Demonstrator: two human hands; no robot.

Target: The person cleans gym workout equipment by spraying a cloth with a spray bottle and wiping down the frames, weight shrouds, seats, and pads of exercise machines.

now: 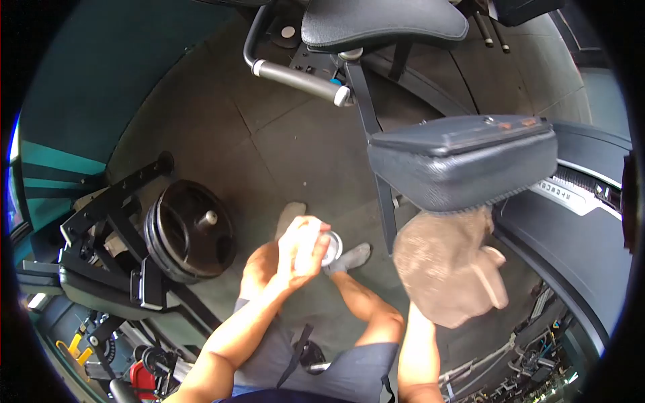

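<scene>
My left hand [304,250] is wrapped round a whitish bottle or can [331,248] whose round end points to the right, above my feet. On the right, my right hand [494,272] holds a bunched brown cloth [440,269], which covers most of the palm; a few fingers show at its right edge. The cloth lies against or just below the underside of a black padded seat [463,161]. Whether cloth and pad touch is hard to tell.
Weight plates [195,228] hang on a black rack at the left. A machine with a grey roller handle [302,80] and an upper black pad [383,23] stands ahead. A grey machine panel [571,235] is at the right. Dark floor tiles [269,148] lie between.
</scene>
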